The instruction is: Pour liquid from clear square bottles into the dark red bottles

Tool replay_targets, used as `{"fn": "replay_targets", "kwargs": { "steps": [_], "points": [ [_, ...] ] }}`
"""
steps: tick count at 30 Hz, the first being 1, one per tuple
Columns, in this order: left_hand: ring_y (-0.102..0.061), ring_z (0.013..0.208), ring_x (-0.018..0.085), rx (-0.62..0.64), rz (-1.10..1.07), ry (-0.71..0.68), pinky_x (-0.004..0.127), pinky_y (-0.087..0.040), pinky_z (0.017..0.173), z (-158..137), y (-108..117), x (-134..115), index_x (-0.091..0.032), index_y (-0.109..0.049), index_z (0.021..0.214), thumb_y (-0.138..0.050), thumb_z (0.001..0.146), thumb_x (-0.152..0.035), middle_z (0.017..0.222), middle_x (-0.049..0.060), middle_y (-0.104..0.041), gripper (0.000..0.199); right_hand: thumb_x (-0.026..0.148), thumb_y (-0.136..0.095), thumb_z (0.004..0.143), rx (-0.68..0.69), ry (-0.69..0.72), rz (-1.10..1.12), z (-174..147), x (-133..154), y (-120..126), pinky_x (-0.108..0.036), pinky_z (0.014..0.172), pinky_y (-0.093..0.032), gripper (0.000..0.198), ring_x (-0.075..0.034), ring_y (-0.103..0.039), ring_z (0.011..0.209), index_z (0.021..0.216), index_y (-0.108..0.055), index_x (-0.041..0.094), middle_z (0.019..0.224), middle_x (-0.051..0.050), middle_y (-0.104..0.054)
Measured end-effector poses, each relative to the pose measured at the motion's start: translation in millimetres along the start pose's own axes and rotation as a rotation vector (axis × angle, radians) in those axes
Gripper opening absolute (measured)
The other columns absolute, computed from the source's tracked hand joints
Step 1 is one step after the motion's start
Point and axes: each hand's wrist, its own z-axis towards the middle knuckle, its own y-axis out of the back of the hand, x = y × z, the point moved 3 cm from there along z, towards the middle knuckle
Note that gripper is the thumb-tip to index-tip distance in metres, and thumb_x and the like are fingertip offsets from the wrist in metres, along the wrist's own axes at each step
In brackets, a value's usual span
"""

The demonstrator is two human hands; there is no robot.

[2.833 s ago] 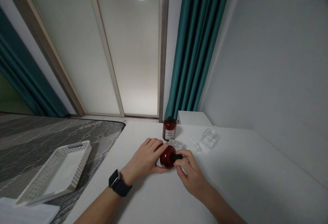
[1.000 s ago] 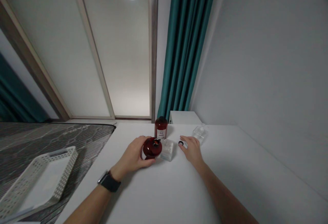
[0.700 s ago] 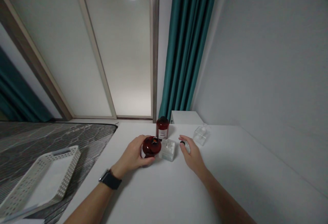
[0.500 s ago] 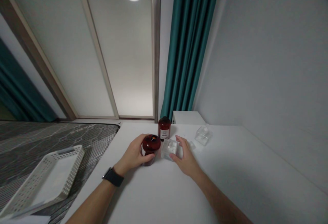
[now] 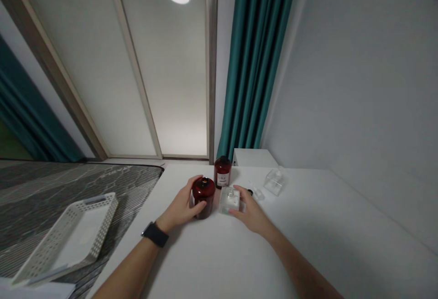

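My left hand (image 5: 183, 201), with a black watch on its wrist, is wrapped round a dark red glass bottle (image 5: 204, 194) standing upright on the white table (image 5: 205, 258). To its right, my right hand (image 5: 249, 210) has its thumb and fingers on the sides of a clear square glass bottle (image 5: 226, 198). Just behind the two bottles stands a second dark red bottle (image 5: 222, 171) with a white label. A small clear piece (image 5: 258, 193) and a small black tip lie past my right fingers. Farther right rests another clear square bottle (image 5: 274, 181).
Left of the table, a white perforated basket (image 5: 111, 212) stands lower down over a grey patterned surface (image 5: 137, 180). A white box-like cabinet (image 5: 255, 157) is behind the table's far edge. Beyond are a teal curtain (image 5: 258, 62) and frosted sliding doors (image 5: 174, 85); a wall (image 5: 369, 85) runs along the right.
My right fingers have closed in on the clear square bottle. My left hand stays round the red bottle, which now stands straighter. The whole view has shifted slightly.
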Motion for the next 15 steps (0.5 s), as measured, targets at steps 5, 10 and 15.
{"fn": "replay_targets", "kwargs": {
  "steps": [5, 10, 15],
  "points": [
    [-0.055, 0.128, 0.035, 0.024, -0.041, -0.001, 0.056, -0.042, 0.110, 0.1, -3.0, -2.7, -0.016, -0.030, 0.144, -0.064, 0.081, -0.028, 0.140, 0.019, -0.053, 0.073, 0.020, -0.078, 0.072, 0.058, -0.019, 0.014, 1.1, -0.3, 1.5, -0.047, 0.106, -0.045, 0.068, -0.026, -0.061, 0.119, 0.132, -0.046, 0.026, 0.129, -0.008, -0.061],
    [-0.053, 0.130, 0.037, -0.008, -0.137, 0.097, 0.060, -0.038, 0.112, 0.8, -11.9, 2.1, -0.016, -0.029, 0.144, -0.075, 0.073, -0.031, 0.142, 0.021, -0.050, 0.086, 0.019, -0.080, 0.068, 0.048, -0.051, -0.098, 0.6, 6.5, -1.8, -0.050, 0.110, -0.040, 0.085, -0.029, -0.056, 0.126, 0.141, -0.037, 0.026, 0.138, -0.011, -0.056],
    [-0.055, 0.128, 0.034, -0.074, -0.232, 0.156, 0.057, -0.038, 0.113, 1.8, -22.5, 6.1, -0.018, -0.028, 0.142, -0.079, 0.070, -0.030, 0.137, 0.017, -0.055, 0.089, 0.022, -0.085, 0.063, -0.063, -0.095, -0.298, 3.0, 7.9, -2.3, -0.059, 0.110, -0.033, 0.090, -0.036, -0.053, 0.129, 0.141, -0.039, 0.023, 0.135, -0.014, -0.059]
  ]
}}
